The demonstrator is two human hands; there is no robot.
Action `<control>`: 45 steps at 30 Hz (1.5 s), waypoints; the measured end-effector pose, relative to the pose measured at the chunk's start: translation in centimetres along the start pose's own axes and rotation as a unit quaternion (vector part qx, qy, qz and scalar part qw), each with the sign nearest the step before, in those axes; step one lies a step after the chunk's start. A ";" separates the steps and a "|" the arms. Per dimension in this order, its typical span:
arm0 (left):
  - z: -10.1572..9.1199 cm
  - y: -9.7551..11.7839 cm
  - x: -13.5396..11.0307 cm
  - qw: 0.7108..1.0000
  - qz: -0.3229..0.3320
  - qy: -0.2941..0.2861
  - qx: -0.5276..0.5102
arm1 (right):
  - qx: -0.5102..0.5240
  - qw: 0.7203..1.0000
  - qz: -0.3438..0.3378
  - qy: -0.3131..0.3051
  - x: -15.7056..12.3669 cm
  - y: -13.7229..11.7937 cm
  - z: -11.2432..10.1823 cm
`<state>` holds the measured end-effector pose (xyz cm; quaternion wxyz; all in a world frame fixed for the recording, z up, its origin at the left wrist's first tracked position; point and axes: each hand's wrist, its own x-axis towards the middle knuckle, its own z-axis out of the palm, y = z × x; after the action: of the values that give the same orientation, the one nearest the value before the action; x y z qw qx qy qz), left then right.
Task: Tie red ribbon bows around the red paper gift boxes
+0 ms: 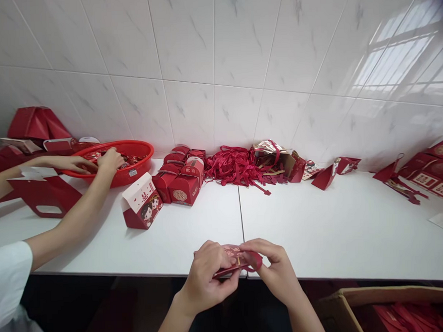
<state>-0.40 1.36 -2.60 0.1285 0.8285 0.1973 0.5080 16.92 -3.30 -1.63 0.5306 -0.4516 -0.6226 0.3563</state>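
At the front edge of the table, my left hand is closed around a flat red printed gift box with pink and gold decoration. My right hand pinches a red ribbon at the box's right side, with fingertips against the box. How the ribbon is attached is hidden by the fingers. Farther back lies a tangled heap of red ribbons. Left of it stand several closed red gift boxes, and an upright red-and-white box with cartoon figures is nearer.
On the left, a co-worker's hands reach into a red plastic basin. Their forearm crosses the table beside a red handled box. Small red boxes and stacked boxes are at right. A cardboard carton sits below the edge.
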 end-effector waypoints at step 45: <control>-0.6 0.0 -0.5 0.995 -0.064 -0.029 -0.077 | 0.128 0.988 0.073 -0.055 -0.2 0.4 0.9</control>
<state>-1.08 1.13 -2.71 0.2301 0.8164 0.2063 0.4879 16.11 -3.35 -2.21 0.5215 -0.4034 -0.5657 0.4954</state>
